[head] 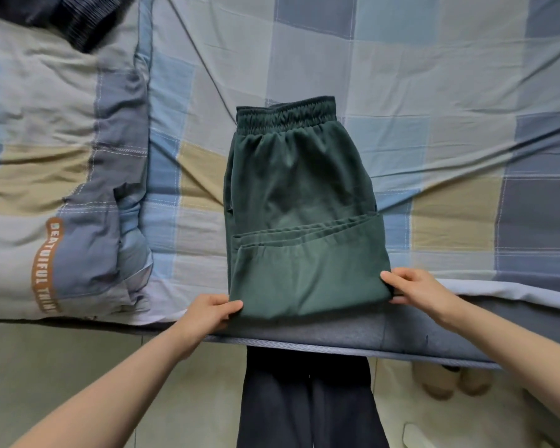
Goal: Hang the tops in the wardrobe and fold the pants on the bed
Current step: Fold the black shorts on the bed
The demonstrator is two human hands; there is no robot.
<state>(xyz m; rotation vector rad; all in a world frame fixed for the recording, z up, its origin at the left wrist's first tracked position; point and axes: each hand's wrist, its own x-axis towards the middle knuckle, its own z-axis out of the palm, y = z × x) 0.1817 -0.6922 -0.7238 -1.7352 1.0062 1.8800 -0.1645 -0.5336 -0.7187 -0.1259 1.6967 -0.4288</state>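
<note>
Bed [434,76] fills nearly the whole view, spread with a checked sheet in blue, grey and tan squares, creases running across it. Quilt [55,163] next, bunched in the same colours well to the left of the pants, an orange band of lettering along its near end, and a dark ribbed garment [62,17] lying on its far corner. And here are the green pants [298,205], flat on the bed near its front edge, elastic waistband at the far end, legs folded up so the hems lie in a stepped stack across the lower half. Below the pants, past the bed's grey edge, the person's dark trousers [307,402] show over a pale floor [181,383], and a pair of beige slippers [453,379] peeks from under the bed, down to the right of the pants. Now the hands, both at the near fold of the pants! Left hand [207,313] at the near left corner, thumb on top of the cloth, fingers curled under it: that grip is pinching the fold. Right hand [414,291] at the near right corner, thumb over the top layer, fingers tucked beneath, pinching the pants too. Both forearms reach in bare from the bottom corners.
</note>
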